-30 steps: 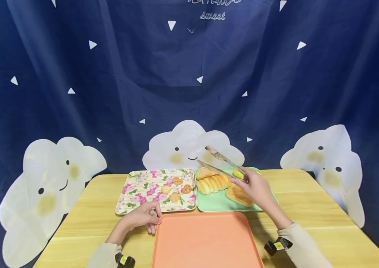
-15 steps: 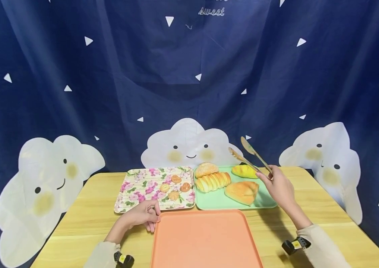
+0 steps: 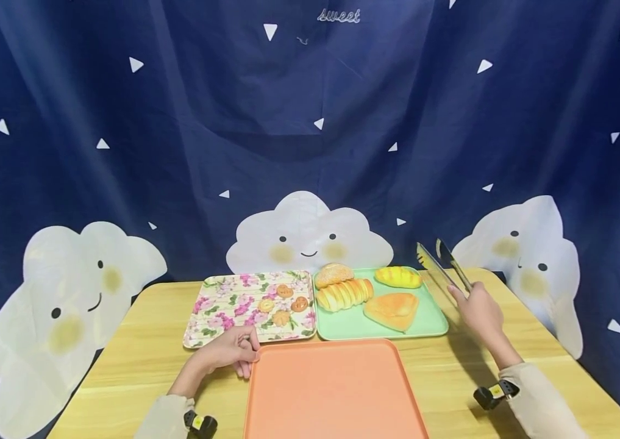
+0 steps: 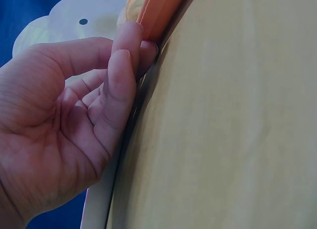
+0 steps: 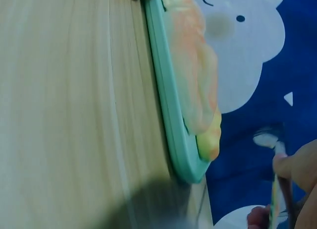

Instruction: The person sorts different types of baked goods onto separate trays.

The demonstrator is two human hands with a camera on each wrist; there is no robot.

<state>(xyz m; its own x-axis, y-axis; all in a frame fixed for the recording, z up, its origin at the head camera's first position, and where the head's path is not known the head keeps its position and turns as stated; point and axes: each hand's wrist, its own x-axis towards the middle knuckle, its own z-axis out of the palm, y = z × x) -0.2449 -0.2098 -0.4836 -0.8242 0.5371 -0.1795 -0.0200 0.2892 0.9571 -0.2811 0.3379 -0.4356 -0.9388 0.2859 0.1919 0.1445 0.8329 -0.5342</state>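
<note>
My left hand [image 3: 230,350] pinches the back left corner of an orange tray [image 3: 331,390]; up close, the left wrist view shows fingertips [image 4: 126,43] at its rim. My right hand [image 3: 481,311] holds tongs [image 3: 436,265] raised past the right end of a mint green tray [image 3: 431,314], arms spread, nothing between the tips. On that green tray lie a triangular bread [image 3: 392,310], a ridged loaf [image 3: 345,294], a speckled bun [image 3: 334,274] and a yellow bread [image 3: 399,277]. In the right wrist view the tongs [image 5: 276,201] are partly hidden by the hand.
A floral tray [image 3: 213,311] with several small cookies [image 3: 281,317] stands left of the green one. All the trays are on a light wooden table [image 3: 139,341]. Behind the table hangs a dark blue curtain [image 3: 266,158] printed with clouds.
My right hand has carried the tongs rightward, from over the green tray to beyond its right end. My left hand keeps its hold on the orange tray's corner. The head view has shifted slightly.
</note>
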